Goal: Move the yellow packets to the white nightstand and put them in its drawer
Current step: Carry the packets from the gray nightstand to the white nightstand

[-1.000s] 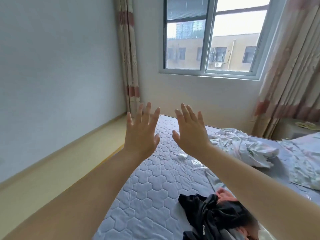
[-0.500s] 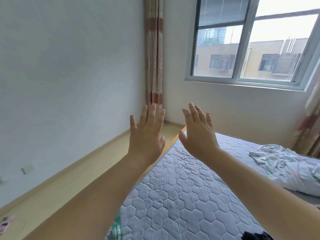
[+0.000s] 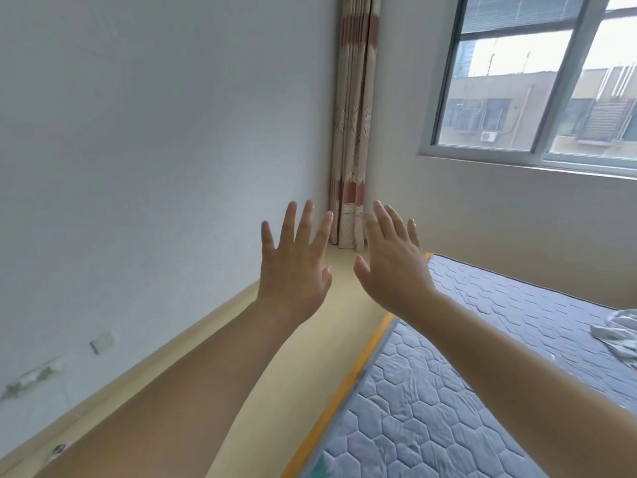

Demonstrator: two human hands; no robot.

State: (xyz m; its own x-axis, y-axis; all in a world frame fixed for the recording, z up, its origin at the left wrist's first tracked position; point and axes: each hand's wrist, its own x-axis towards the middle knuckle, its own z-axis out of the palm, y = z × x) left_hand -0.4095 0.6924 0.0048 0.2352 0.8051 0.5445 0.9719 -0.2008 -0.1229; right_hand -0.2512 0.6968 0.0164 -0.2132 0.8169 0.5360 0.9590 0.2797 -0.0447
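left hand (image 3: 293, 270) raised, fingers spread upward, right hand (image 3: 393, 274) alongside

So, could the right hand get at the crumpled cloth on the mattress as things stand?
Probably yes. The right hand is open and holds nothing, and only bare mattress lies between it and the crumpled cloth. The cloth is cut off by the frame edge, so reach is uncertain.
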